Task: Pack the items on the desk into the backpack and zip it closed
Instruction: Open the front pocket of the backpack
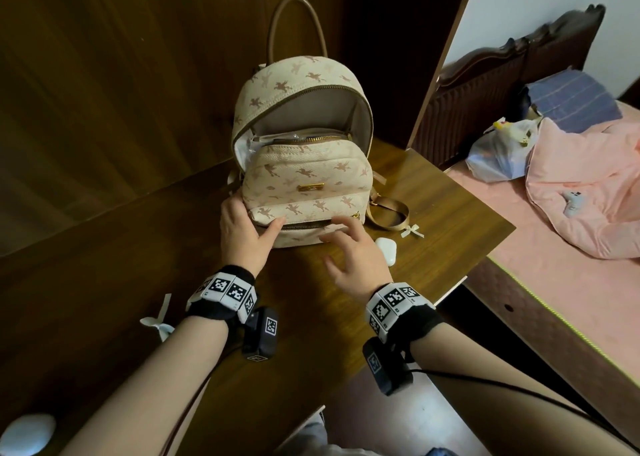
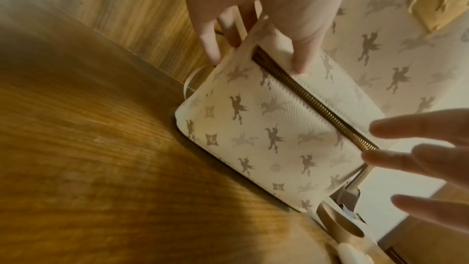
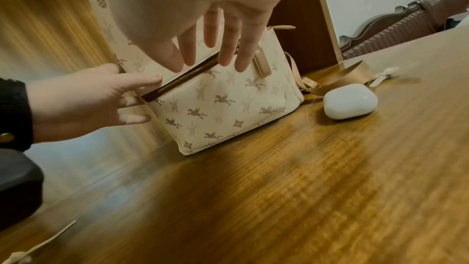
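Spread and relaxed, the right hand hovers at the brass front-pocket zipper, holding nothing; contact is unclear. The left hand braces the bag's lower left corner, thumb flat on the pocket, fingers straight along the side. The cream winged-horse-print backpack stands on the brown wooden desk, a glossy white earbud case just beside it. Its main compartment gapes unzipped, with a clear plastic-wrapped item inside.

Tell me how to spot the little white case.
Find the cream horse-print backpack on the wooden desk. By its bottom right corner, beside the right hand, lies the white case. It is smooth and rounded, unlike the thin ribbon bow nearby.
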A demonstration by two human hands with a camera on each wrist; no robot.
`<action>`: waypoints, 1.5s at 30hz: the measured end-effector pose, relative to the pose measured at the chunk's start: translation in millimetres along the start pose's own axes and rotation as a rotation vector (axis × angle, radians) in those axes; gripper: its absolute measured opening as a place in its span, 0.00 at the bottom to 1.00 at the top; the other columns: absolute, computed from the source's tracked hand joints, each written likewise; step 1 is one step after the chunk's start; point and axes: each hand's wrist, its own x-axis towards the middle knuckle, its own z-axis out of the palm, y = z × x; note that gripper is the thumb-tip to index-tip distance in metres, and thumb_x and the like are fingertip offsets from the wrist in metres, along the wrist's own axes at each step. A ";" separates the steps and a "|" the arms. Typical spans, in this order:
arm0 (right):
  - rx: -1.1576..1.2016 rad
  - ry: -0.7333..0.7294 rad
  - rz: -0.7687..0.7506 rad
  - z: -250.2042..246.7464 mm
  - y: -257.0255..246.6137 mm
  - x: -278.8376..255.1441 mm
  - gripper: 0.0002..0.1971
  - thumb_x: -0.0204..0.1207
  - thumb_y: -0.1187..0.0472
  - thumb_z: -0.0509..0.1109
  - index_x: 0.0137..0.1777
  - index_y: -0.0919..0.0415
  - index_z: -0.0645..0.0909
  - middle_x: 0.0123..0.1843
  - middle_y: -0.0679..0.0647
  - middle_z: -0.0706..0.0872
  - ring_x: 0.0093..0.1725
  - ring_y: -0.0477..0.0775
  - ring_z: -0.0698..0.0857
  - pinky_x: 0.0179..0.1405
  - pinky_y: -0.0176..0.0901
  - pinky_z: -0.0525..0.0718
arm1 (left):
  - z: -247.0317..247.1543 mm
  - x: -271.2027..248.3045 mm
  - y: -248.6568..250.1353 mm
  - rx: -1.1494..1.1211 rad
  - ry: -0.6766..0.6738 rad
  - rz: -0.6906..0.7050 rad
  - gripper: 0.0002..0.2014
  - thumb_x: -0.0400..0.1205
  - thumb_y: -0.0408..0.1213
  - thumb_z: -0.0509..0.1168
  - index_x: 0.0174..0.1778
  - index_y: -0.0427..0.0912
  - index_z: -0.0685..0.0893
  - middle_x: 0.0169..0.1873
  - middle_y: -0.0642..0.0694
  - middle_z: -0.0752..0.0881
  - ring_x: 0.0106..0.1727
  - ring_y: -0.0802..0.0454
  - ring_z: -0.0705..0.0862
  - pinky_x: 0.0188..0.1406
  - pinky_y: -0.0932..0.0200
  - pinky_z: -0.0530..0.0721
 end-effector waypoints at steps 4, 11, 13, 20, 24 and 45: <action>-0.040 -0.067 0.078 -4.1 -0.1 -6.4 0.19 0.75 0.53 0.70 0.65 0.54 0.77 0.76 0.52 0.66 0.60 0.50 0.80 0.51 0.34 0.79 | -16.7 -8.9 0.3 0.060 -0.119 -0.059 0.41 0.76 0.46 0.73 0.82 0.46 0.59 0.77 0.40 0.65 0.77 0.40 0.66 0.73 0.42 0.70; -0.090 -0.372 0.317 12.2 -3.7 -14.6 0.27 0.77 0.47 0.66 0.74 0.56 0.69 0.79 0.57 0.61 0.73 0.59 0.70 0.68 0.50 0.77 | -50.8 -56.0 -15.9 0.234 -0.129 -0.115 0.28 0.80 0.47 0.67 0.77 0.47 0.70 0.76 0.47 0.68 0.76 0.46 0.66 0.73 0.51 0.66; -0.085 -0.429 0.356 21.9 -13.1 -16.9 0.29 0.77 0.45 0.65 0.75 0.55 0.68 0.80 0.57 0.59 0.76 0.60 0.67 0.71 0.52 0.74 | -63.8 -75.3 -26.7 0.254 -0.105 -0.185 0.26 0.81 0.46 0.67 0.75 0.47 0.73 0.75 0.48 0.68 0.76 0.46 0.65 0.73 0.50 0.66; -0.072 -0.539 0.209 66.3 -60.4 -29.2 0.27 0.77 0.42 0.64 0.75 0.49 0.69 0.79 0.56 0.63 0.78 0.60 0.61 0.73 0.56 0.71 | -126.5 -151.5 -77.0 0.431 0.065 -0.392 0.22 0.80 0.42 0.68 0.70 0.43 0.78 0.73 0.43 0.72 0.74 0.41 0.67 0.72 0.45 0.66; -0.078 -0.636 0.170 93.9 -87.0 -38.4 0.29 0.77 0.41 0.62 0.76 0.48 0.67 0.81 0.54 0.60 0.80 0.60 0.58 0.75 0.61 0.66 | -160.3 -203.1 -109.4 0.508 0.169 -0.590 0.22 0.80 0.42 0.68 0.71 0.43 0.77 0.75 0.41 0.70 0.77 0.39 0.64 0.73 0.40 0.66; -0.363 -0.541 0.051 130.0 -96.0 -74.9 0.35 0.76 0.36 0.60 0.80 0.48 0.56 0.85 0.54 0.50 0.84 0.57 0.46 0.80 0.65 0.53 | -167.0 -304.3 -143.8 0.692 -0.027 -0.851 0.46 0.75 0.68 0.61 0.84 0.47 0.52 0.84 0.44 0.51 0.81 0.38 0.51 0.77 0.40 0.59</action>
